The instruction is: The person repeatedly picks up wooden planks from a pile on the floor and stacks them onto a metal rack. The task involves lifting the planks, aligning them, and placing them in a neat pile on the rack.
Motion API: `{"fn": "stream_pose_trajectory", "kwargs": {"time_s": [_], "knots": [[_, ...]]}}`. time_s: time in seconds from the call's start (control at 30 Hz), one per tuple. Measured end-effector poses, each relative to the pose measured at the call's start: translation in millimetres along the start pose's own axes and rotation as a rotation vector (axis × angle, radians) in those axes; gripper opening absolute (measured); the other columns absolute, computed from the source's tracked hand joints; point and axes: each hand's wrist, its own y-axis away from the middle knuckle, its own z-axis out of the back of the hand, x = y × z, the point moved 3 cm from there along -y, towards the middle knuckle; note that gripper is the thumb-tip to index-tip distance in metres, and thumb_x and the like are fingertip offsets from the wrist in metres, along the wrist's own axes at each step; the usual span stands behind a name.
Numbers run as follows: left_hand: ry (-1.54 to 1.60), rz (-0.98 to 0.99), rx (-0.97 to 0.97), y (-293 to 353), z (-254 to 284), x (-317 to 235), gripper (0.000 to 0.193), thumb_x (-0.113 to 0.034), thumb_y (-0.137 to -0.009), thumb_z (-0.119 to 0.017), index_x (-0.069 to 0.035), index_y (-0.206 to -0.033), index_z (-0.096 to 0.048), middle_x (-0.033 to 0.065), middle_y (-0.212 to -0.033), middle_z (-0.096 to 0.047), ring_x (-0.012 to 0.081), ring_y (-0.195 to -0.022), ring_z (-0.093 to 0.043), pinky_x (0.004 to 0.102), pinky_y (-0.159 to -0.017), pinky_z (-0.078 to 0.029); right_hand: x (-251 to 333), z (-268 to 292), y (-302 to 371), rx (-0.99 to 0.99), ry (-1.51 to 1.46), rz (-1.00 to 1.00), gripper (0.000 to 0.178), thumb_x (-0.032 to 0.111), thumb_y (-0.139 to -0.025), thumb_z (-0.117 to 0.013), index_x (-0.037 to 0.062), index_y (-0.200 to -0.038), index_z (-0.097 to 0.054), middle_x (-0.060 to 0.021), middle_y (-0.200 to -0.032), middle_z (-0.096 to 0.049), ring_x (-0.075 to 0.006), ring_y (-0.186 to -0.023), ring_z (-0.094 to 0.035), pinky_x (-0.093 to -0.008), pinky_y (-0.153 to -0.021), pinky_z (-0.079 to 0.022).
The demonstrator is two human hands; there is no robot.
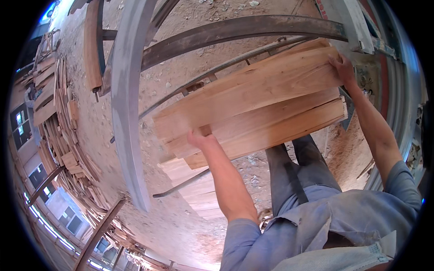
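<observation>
A long, pale brown wooden board [253,88] lies slanted in front of me, lifted at a slight angle over other boards. My left hand [202,139] grips its near edge toward the left end, the fingers partly hidden by the wood. At the far right end, my right hand [344,71] is closed round the board's corner. Just below it, nearer my legs, is another wooden board [271,140], its long edge and cut end showing. Metal rack bars [212,72] run behind and under the boards.
A grey metal beam [129,104] stands left of the boards, and a dark curved metal bar [244,28] crosses beyond them. Stacked timber [68,122] lines the far left. More boards [199,189] lie low by my left forearm. Wood scraps litter the dusty floor [172,230].
</observation>
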Motion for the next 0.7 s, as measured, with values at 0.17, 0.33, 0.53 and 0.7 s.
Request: {"fn": "stream_pose_trajectory", "kwargs": {"time_s": [0.17,0.33,0.53,0.7], "knots": [[-0.995,-0.974,-0.251,-20,-32,-17,0.060,-0.030,-0.088,-0.066,-0.001,-0.140,-0.056,0.0194,-0.133,-0.061,0.0407,-0.120,-0.058,0.0519,-0.101,-0.047,-7,-1,2,-0.059,-0.030,0.030,0.062,0.051,-0.087,-0.075,0.0008,-0.122,-0.070,-0.0190,-0.105,-0.075,-0.0305,-0.099,-0.072,-0.0388,-0.089,-0.053],[-1.411,-1.055,-0.409,-59,-39,-14,0.048,-0.031,-0.094,-0.063,-0.004,-0.134,-0.060,0.0221,-0.135,-0.061,0.0395,-0.111,-0.063,0.0529,-0.091,-0.051,7,-4,10,-0.081,-0.050,0.011,0.065,0.052,-0.087,-0.076,-0.0003,-0.124,-0.069,-0.0195,-0.105,-0.075,-0.0304,-0.099,-0.072,-0.0386,-0.090,-0.053],[-0.996,-0.299,-0.090,-94,1,-32,0.039,-0.030,-0.094,-0.055,-0.010,-0.127,-0.063,0.0136,-0.129,-0.065,0.0306,-0.103,-0.066,0.0473,-0.082,-0.054,2,-1,10,-0.055,-0.067,-0.022,0.066,0.053,-0.087,-0.076,-0.0015,-0.124,-0.068,-0.0210,-0.106,-0.075,-0.0297,-0.099,-0.072,-0.0378,-0.090,-0.053],[-0.223,-0.029,-0.001,-84,-9,-37,0.041,-0.028,-0.089,-0.054,-0.014,-0.126,-0.064,0.0091,-0.127,-0.064,0.0275,-0.104,-0.063,0.0445,-0.082,-0.052,-6,-6,16,-0.133,-0.041,-0.020,0.066,0.053,-0.087,-0.077,-0.0011,-0.124,-0.069,-0.0199,-0.106,-0.075,-0.0284,-0.098,-0.072,-0.0371,-0.090,-0.053]]}}
